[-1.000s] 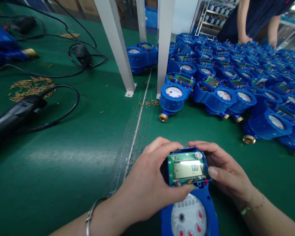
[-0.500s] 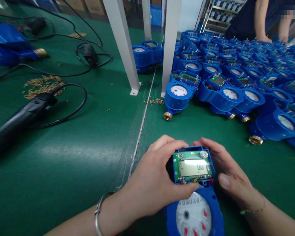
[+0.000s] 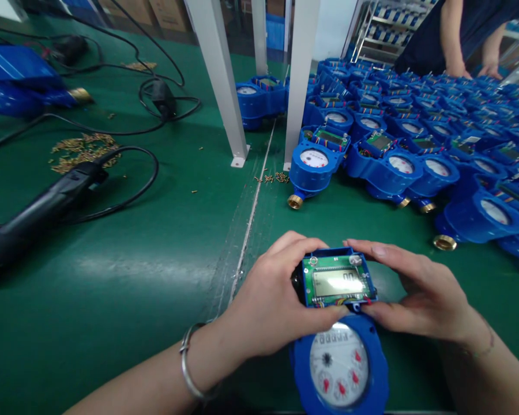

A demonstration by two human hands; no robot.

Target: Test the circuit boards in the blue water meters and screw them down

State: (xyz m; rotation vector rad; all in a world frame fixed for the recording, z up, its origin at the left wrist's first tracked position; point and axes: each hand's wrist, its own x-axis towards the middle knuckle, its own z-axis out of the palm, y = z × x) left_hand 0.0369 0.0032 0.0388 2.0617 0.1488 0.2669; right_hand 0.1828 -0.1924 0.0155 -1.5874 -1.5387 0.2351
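Note:
A blue water meter [image 3: 339,369] with a white dial lies on the green table [image 3: 155,259] right in front of me. Its upper box holds a green circuit board with a grey display [image 3: 338,282]. My left hand [image 3: 268,305] wraps the left side of that box, thumb pressed on the board's lower edge. On the other side, my right hand [image 3: 419,294] grips it, fingers over the top edge and thumb at the lower right corner.
Many blue water meters [image 3: 415,138] crowd the table's right and back. Another person's arms [image 3: 458,40] reach in at the far right. A black electric screwdriver [image 3: 38,210] with cable and a pile of brass screws [image 3: 84,150] lie left. White frame posts [image 3: 225,80] stand ahead.
The meter has shifted slightly away from me, showing more of its dial. My right fingers have stretched further over the box's top edge. Left hand keeps its hold.

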